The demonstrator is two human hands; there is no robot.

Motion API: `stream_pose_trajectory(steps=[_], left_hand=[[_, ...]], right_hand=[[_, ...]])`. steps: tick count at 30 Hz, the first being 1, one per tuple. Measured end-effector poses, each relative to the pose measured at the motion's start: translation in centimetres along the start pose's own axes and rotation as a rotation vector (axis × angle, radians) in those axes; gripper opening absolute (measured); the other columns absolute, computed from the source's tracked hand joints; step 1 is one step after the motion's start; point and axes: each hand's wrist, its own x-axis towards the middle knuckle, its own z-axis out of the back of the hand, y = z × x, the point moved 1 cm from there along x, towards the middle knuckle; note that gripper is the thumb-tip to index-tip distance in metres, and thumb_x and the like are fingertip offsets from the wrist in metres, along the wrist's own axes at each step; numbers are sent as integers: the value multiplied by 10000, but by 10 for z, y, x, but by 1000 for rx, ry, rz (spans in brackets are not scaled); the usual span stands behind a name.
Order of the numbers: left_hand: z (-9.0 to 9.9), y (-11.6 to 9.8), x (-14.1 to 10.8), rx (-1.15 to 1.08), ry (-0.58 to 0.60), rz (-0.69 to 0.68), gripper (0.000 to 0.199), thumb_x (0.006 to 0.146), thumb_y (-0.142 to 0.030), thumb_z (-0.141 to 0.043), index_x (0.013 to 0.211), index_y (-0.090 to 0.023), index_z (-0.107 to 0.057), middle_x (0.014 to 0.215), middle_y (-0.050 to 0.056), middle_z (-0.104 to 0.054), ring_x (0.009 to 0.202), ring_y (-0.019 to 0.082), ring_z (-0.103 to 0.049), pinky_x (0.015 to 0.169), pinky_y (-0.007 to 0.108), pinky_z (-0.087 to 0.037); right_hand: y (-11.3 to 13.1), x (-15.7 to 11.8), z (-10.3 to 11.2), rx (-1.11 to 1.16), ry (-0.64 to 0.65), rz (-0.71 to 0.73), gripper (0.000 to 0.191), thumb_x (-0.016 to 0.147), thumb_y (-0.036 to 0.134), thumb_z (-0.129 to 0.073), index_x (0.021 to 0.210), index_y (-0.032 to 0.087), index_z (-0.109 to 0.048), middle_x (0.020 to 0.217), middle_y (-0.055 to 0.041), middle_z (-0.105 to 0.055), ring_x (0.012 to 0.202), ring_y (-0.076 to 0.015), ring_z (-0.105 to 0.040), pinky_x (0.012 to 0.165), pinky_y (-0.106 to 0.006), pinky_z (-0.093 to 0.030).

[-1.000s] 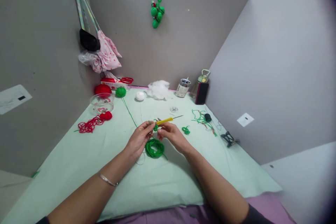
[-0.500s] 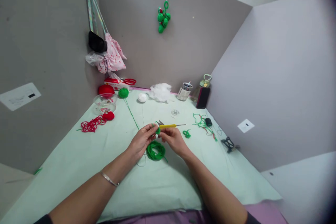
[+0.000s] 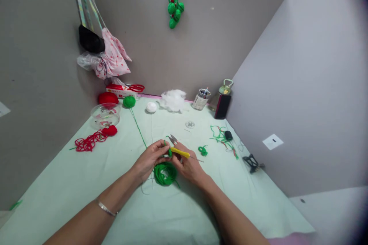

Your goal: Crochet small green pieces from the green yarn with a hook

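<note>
My left hand (image 3: 151, 159) is closed, pinching a small green crochet piece (image 3: 170, 153) between thumb and fingers, with a strand of green yarn over the forefinger. Close against it, my right hand (image 3: 188, 164) is closed around a crochet hook (image 3: 180, 152) with a yellow handle, its metal end pointing right. Just beyond the right fingers the blades of scissors (image 3: 173, 139) show; their handles are hidden by the hand. A coil of green yarn (image 3: 165, 173) lies on the cloth below both hands.
A green yarn ball (image 3: 129, 102), a white ball (image 3: 151, 107) and white stuffing (image 3: 173, 101) sit at the back. Tangled red yarn (image 3: 86, 143) lies left. Yarn scraps (image 3: 220, 134) and a small green yarn bundle (image 3: 202, 150) lie right. A green crocheted ornament (image 3: 176, 9) hangs above.
The view has shifted, so the scene sits farther left and the table slightly lower. The hook has tilted, its metal end now pointing down to the right. Both hands remain close together.
</note>
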Motion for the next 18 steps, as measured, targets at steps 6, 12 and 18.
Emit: stream_pose_trajectory(steps=[6, 12, 18], left_hand=[[7, 2, 2, 23, 70, 77, 399, 731, -436, -951, 887, -157, -712, 881, 21, -686, 826, 153, -693, 751, 276, -647], [7, 9, -1, 49, 77, 78, 320, 796, -353, -914, 853, -156, -669, 839, 11, -687, 776, 133, -708, 728, 228, -601], [6, 23, -1, 116, 52, 68, 245, 923, -301, -794, 1092, -153, -696, 1038, 46, -728, 856, 167, -721, 808, 328, -616]], right_hand=[[-7, -4, 5, -134, 24, 75, 146, 991, 174, -506, 881, 223, -589, 831, -15, -570, 684, -149, -544, 615, -255, -391], [-9, -10, 4, -246, 14, 91, 176, 1042, 194, -461, 928, 217, -593, 879, -38, -616, 711, -162, -564, 637, -268, -388], [-4, -14, 3, -304, 16, 118, 169, 1035, 176, -473, 937, 215, -605, 881, -38, -637, 689, -160, -559, 627, -268, -382]])
